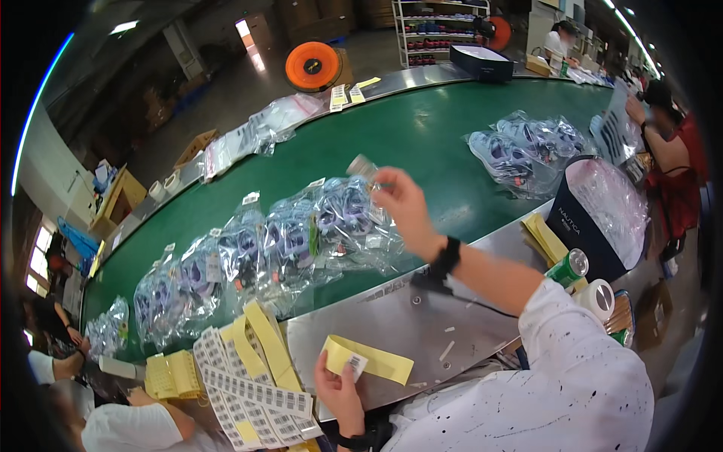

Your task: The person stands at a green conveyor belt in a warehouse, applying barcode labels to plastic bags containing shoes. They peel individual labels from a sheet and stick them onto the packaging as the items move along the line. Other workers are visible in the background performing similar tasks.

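My left hand pinches a yellow backing strip with a white barcode label near my thumb, above the metal ledge. Over the green belt, my right hand has its fingers closed at a small pale label, slightly blurred. Just below that hand lies a clear bag of light-blue and purple shoes, the nearest in a row of similar bagged shoes running left. Sheets of barcode labels and loose yellow strips lie left of my left hand.
A dark box of plastic bags, a green can and a white roll stand at right. More bagged shoes sit farther along the green belt. Co-workers are at both sides; flat bags line the far edge.
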`<state>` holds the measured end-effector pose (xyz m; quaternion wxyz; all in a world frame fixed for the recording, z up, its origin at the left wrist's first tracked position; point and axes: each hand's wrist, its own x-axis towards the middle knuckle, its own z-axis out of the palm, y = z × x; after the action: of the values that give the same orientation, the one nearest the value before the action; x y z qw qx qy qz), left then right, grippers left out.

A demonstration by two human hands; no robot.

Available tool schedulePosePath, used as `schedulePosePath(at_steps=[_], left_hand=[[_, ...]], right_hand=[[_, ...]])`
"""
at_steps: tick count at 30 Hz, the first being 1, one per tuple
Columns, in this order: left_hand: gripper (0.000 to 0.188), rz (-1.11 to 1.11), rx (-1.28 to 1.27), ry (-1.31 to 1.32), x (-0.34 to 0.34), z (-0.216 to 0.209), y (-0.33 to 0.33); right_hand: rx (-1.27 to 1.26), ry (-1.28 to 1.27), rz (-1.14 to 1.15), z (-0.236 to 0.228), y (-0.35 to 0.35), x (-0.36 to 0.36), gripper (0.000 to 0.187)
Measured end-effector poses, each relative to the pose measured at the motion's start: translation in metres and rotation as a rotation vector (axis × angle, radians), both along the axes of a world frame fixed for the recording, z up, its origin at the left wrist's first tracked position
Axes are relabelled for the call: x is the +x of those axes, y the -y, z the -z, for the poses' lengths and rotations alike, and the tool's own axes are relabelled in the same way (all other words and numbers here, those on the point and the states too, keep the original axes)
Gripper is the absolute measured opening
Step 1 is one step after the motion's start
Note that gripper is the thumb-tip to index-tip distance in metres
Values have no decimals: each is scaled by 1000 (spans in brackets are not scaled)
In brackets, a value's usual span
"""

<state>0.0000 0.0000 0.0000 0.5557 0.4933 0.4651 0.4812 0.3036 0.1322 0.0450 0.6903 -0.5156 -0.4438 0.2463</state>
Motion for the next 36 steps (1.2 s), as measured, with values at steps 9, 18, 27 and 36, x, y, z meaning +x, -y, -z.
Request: schedulePosePath(at_steps=[9,18,27,36], left_hand=[[42,0,-29,-53,18,0,5],[38,-44,-52,-117,25,9,-3],[37,-71,-112,-61,33,5,-13],[35,-53,-195,-179,39,-11,-12]], right_hand=[[-414,-363,194,88,-107,89,64],[-275,-178,536,130,-152,114,56],[-371,-300,229,57,-120,164,14],[-644,-248,148,76,-154,152,12]])
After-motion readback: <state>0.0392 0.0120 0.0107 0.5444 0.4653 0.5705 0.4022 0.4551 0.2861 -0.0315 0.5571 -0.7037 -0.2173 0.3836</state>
